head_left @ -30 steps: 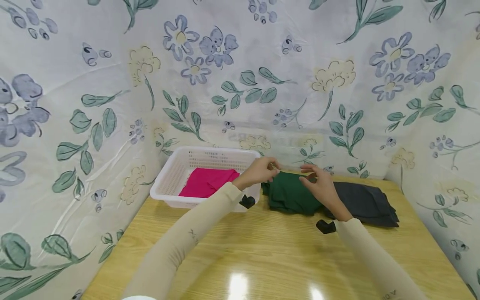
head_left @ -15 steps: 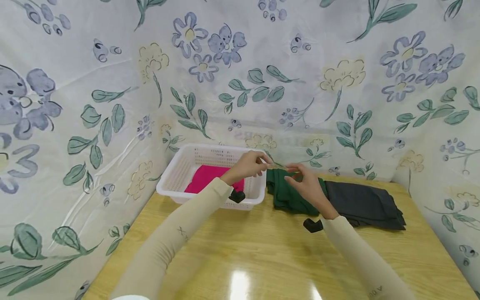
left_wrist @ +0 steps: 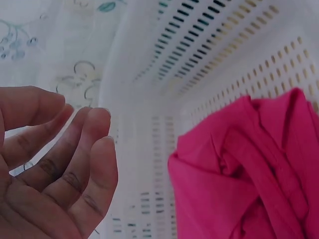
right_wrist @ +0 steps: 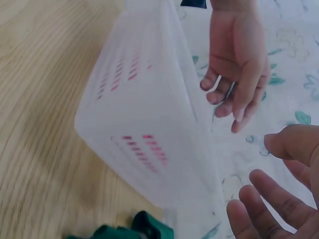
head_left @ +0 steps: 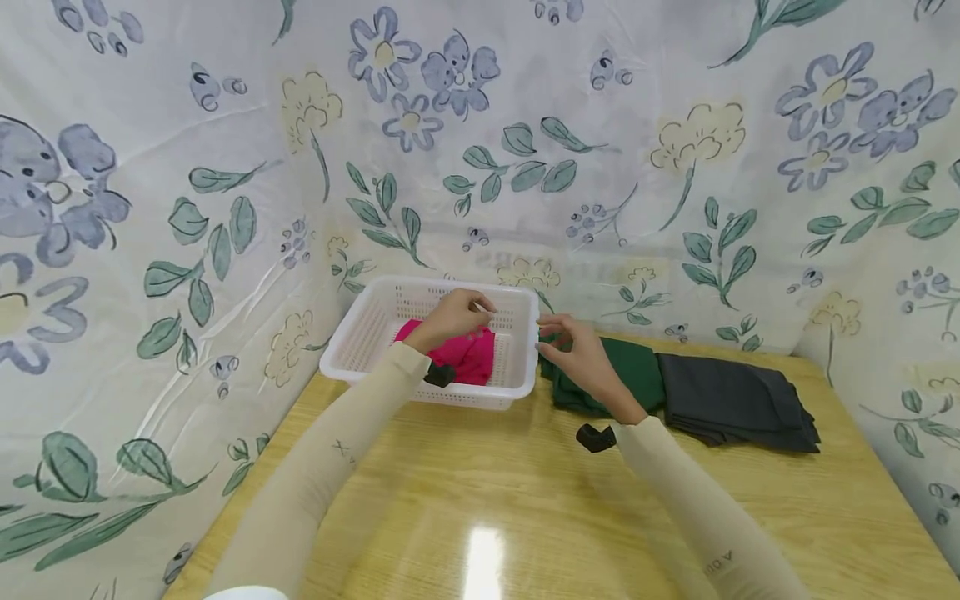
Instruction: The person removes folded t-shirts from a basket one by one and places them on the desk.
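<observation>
My left hand [head_left: 453, 317] hovers over the white plastic basket [head_left: 358, 337], above a pink cloth [head_left: 471, 360] lying in it. In the left wrist view, the fingers [left_wrist: 102, 172] bend loosely and hold nothing, with the bunched pink cloth [left_wrist: 239, 184] off to their right. My right hand [head_left: 581, 354] is beside the basket's right rim, thumb and fingers apart and nothing between them. Below that hand lies a folded green cloth [head_left: 630, 371], partly hidden by it. The right wrist view shows both hands near the outer wall of the basket [right_wrist: 139, 109].
A folded dark grey cloth [head_left: 735, 396] lies right of the green one on the wooden table [head_left: 570, 517]. Floral sheeting [head_left: 615, 192] hangs behind and at both sides. The basket stands close to the back sheet.
Both hands have moved left: the left from the basket's right edge to over its inside, the right from above the green cloth to the basket's rim. The view has shifted slightly.
</observation>
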A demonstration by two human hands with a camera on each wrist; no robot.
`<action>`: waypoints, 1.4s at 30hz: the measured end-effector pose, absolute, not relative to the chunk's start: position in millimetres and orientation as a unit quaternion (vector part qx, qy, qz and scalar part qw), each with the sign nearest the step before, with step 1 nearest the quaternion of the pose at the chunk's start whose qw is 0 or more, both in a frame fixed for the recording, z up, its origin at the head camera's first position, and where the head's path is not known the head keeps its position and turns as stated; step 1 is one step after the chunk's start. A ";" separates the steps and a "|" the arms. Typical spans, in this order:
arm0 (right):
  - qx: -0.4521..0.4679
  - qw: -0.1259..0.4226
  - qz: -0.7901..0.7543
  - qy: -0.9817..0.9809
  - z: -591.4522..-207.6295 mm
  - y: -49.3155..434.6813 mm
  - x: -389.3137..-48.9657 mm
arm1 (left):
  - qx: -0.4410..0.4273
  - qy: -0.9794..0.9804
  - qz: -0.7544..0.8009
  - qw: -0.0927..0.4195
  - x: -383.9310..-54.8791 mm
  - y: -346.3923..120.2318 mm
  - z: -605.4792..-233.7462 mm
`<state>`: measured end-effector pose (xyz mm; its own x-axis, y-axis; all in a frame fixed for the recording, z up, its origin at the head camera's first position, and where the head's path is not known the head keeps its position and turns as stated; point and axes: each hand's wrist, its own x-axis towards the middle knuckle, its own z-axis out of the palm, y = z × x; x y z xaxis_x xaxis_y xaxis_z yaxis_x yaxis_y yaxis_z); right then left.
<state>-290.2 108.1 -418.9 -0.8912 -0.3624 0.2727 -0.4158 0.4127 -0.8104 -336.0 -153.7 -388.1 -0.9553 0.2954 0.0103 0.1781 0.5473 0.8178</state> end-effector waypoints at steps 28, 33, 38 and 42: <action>0.184 -0.129 0.500 -0.836 -414.8 21.2 -303.9 | 0.047 0.898 0.436 0.048 -352.1 -222.1 -395.6; 0.150 -0.163 0.510 -0.831 -415.8 12.2 -310.4 | 0.036 0.907 0.416 0.055 -352.8 -233.6 -395.6; 0.129 -0.172 0.498 -0.840 -416.1 3.9 -314.1 | 0.020 0.916 0.396 0.059 -354.8 -243.1 -396.3; 0.128 -0.178 0.491 -0.843 -420.2 -1.1 -316.0 | 0.007 0.919 0.389 0.063 -355.2 -247.3 -397.2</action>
<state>-316.0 -1.1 -420.2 -0.9038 -0.3902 -0.1756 -0.0397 0.4851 -0.8736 -355.2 -247.3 -397.2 -0.9921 0.0619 -0.1095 -0.0356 0.6968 0.7164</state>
